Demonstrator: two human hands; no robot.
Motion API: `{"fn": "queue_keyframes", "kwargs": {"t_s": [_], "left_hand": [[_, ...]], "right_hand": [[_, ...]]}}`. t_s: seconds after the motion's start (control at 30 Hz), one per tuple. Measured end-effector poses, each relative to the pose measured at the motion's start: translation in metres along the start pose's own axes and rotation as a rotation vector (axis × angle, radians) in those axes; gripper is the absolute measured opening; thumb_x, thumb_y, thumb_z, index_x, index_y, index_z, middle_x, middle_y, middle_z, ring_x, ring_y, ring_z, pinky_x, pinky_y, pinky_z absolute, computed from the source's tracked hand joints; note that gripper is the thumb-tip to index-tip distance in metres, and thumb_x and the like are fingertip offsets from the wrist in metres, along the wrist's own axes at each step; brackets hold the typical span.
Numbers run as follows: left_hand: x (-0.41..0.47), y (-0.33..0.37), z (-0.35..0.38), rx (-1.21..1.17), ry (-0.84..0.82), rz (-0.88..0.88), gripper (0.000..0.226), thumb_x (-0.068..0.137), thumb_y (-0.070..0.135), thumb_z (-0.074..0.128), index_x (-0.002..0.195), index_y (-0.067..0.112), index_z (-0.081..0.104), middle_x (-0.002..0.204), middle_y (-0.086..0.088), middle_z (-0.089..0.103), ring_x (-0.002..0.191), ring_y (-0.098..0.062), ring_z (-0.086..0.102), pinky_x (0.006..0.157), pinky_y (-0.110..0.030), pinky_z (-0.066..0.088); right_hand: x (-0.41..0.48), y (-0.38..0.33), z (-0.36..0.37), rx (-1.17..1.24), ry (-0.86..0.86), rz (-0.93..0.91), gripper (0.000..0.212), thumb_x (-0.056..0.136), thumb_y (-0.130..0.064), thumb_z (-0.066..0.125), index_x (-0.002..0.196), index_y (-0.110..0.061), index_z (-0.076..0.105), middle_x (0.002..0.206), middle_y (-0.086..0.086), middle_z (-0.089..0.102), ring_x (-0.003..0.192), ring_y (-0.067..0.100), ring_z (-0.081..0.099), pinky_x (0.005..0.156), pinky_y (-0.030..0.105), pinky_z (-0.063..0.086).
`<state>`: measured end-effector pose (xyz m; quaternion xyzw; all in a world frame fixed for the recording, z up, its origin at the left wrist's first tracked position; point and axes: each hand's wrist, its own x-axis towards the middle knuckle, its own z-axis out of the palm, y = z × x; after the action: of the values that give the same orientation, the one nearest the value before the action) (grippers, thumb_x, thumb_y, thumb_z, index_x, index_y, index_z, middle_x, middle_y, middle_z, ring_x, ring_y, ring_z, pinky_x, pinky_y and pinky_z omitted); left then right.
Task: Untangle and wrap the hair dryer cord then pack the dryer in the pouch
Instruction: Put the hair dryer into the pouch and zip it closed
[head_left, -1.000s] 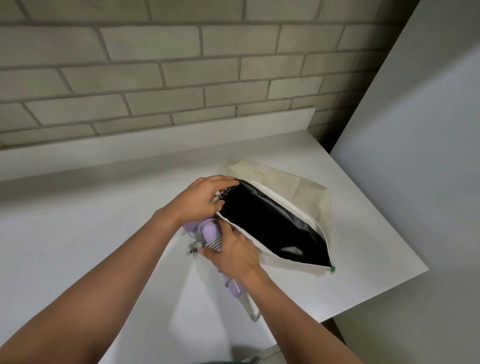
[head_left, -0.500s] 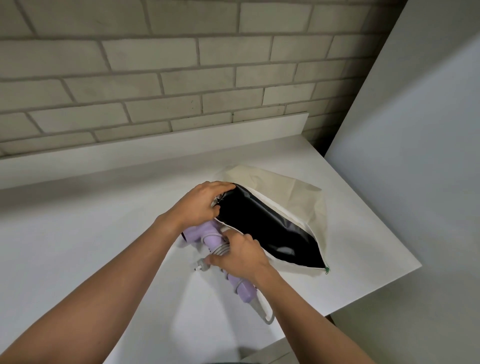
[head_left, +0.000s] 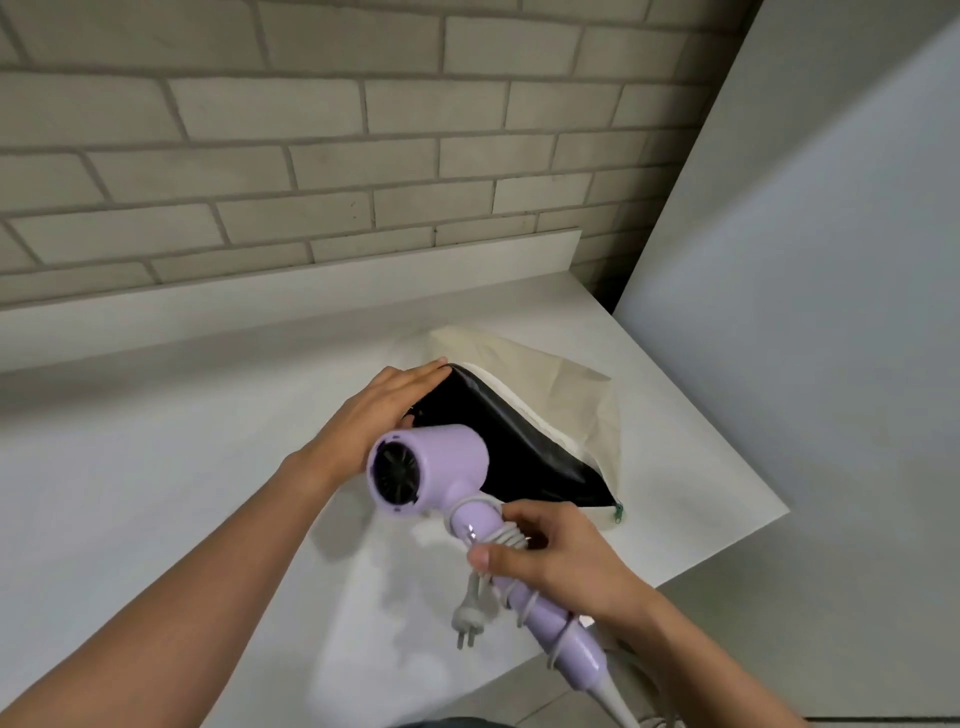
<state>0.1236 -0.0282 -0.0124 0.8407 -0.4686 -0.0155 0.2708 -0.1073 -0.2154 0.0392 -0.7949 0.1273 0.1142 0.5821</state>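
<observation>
A lilac hair dryer (head_left: 431, 470) is lifted above the white table (head_left: 156, 467), its rear grille facing me and its nozzle toward the pouch mouth. My right hand (head_left: 561, 561) grips its handle, around which the grey cord (head_left: 511, 535) is coiled. The grey plug (head_left: 467, 621) dangles below. The cream pouch (head_left: 561, 379) with black lining (head_left: 519, 447) lies open on the table. My left hand (head_left: 379, 415) holds the pouch's left edge, keeping the mouth open.
A brick wall (head_left: 311, 156) with a white ledge runs behind the table. A pale panel (head_left: 805, 312) stands to the right. The table's right corner (head_left: 779, 512) and front edge are close to the pouch.
My right hand has lifted the dryer off the table and turned its head up toward the pouch opening. The left hand stays on the pouch edge.
</observation>
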Motion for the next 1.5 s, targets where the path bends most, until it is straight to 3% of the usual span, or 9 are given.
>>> {"fn": "queue_keyframes", "kwargs": {"t_s": [0.13, 0.37, 0.53, 0.77, 0.93, 1.0, 1.17, 1.33, 1.5], "left_hand": [[-0.011, 0.012, -0.004, 0.043, 0.104, 0.034, 0.078, 0.095, 0.020, 0.062, 0.159, 0.041, 0.021, 0.166, 0.028, 0.019, 0.118, -0.018, 0.048, 0.085, -0.045, 0.057], [-0.028, 0.025, -0.008, 0.216, 0.166, 0.054, 0.094, 0.089, -0.007, 0.063, 0.161, 0.038, 0.022, 0.166, 0.031, 0.014, 0.118, -0.016, 0.049, 0.059, -0.037, 0.058], [-0.048, 0.039, 0.006, 0.293, 0.125, 0.068, 0.096, 0.082, -0.010, 0.063, 0.161, 0.030, 0.027, 0.168, 0.027, 0.012, 0.118, -0.014, 0.046, 0.043, -0.022, 0.048], [-0.067, 0.052, 0.028, 0.273, 0.116, -0.005, 0.097, 0.080, -0.009, 0.065, 0.160, 0.030, 0.028, 0.168, 0.024, 0.017, 0.117, -0.014, 0.045, 0.041, -0.020, 0.046], [-0.081, 0.053, 0.042, 0.299, 0.041, -0.032, 0.103, 0.071, -0.012, 0.069, 0.158, 0.030, 0.034, 0.168, 0.017, 0.023, 0.117, -0.016, 0.045, 0.039, -0.015, 0.035], [-0.086, 0.048, 0.050, 0.314, -0.004, -0.051, 0.106, 0.067, -0.013, 0.070, 0.156, 0.032, 0.037, 0.167, 0.011, 0.026, 0.119, -0.018, 0.045, 0.040, -0.014, 0.030], [-0.091, 0.046, 0.052, 0.219, -0.010, -0.092, 0.099, 0.081, -0.008, 0.060, 0.160, 0.035, 0.019, 0.166, 0.033, 0.001, 0.125, -0.014, 0.040, 0.044, -0.027, 0.053], [-0.100, 0.047, 0.051, 0.162, -0.017, -0.098, 0.097, 0.087, -0.003, 0.059, 0.162, 0.040, 0.015, 0.166, 0.034, 0.005, 0.126, -0.009, 0.035, 0.049, -0.023, 0.053], [-0.102, 0.039, 0.056, 0.144, -0.043, -0.101, 0.100, 0.081, -0.005, 0.060, 0.161, 0.042, 0.020, 0.168, 0.023, 0.012, 0.131, -0.012, 0.033, 0.056, -0.025, 0.056]], "right_hand": [[0.010, 0.001, -0.013, 0.043, 0.057, 0.083, 0.029, 0.083, -0.034, 0.086, 0.090, -0.008, 0.075, 0.074, 0.001, 0.066, 0.066, 0.011, 0.059, 0.064, 0.022, 0.049], [0.025, 0.001, -0.019, 0.241, 0.052, 0.215, 0.037, 0.083, -0.035, 0.085, 0.095, -0.001, 0.076, 0.078, 0.011, 0.069, 0.069, 0.021, 0.064, 0.067, 0.033, 0.056], [0.043, -0.012, -0.032, 0.248, 0.299, 0.312, 0.049, 0.077, -0.049, 0.086, 0.098, -0.006, 0.076, 0.085, 0.006, 0.073, 0.064, 0.017, 0.067, 0.051, 0.020, 0.052], [0.078, -0.003, -0.029, 0.420, 0.520, 0.281, 0.056, 0.073, -0.043, 0.089, 0.095, 0.004, 0.070, 0.080, 0.008, 0.066, 0.066, 0.024, 0.064, 0.066, 0.034, 0.056], [0.104, 0.013, -0.019, 0.437, 0.685, 0.242, 0.058, 0.064, -0.052, 0.084, 0.094, -0.004, 0.070, 0.090, 0.008, 0.073, 0.085, 0.030, 0.073, 0.081, 0.042, 0.062], [0.112, 0.017, -0.017, 0.418, 0.738, 0.240, 0.053, 0.071, -0.047, 0.081, 0.101, -0.006, 0.067, 0.094, 0.006, 0.071, 0.090, 0.029, 0.071, 0.085, 0.042, 0.060], [0.122, 0.030, -0.006, 0.301, 0.827, 0.314, 0.042, 0.081, -0.046, 0.074, 0.099, -0.008, 0.065, 0.094, 0.006, 0.068, 0.095, 0.033, 0.067, 0.092, 0.045, 0.057], [0.125, 0.029, -0.002, 0.094, 0.806, 0.367, 0.031, 0.090, -0.040, 0.065, 0.096, -0.010, 0.061, 0.096, 0.007, 0.062, 0.100, 0.033, 0.062, 0.083, 0.032, 0.043], [0.129, 0.035, -0.008, 0.027, 0.602, 0.277, 0.063, 0.085, -0.063, 0.061, 0.122, -0.013, 0.067, 0.119, 0.004, 0.069, 0.115, 0.031, 0.064, 0.097, 0.042, 0.053]]}}
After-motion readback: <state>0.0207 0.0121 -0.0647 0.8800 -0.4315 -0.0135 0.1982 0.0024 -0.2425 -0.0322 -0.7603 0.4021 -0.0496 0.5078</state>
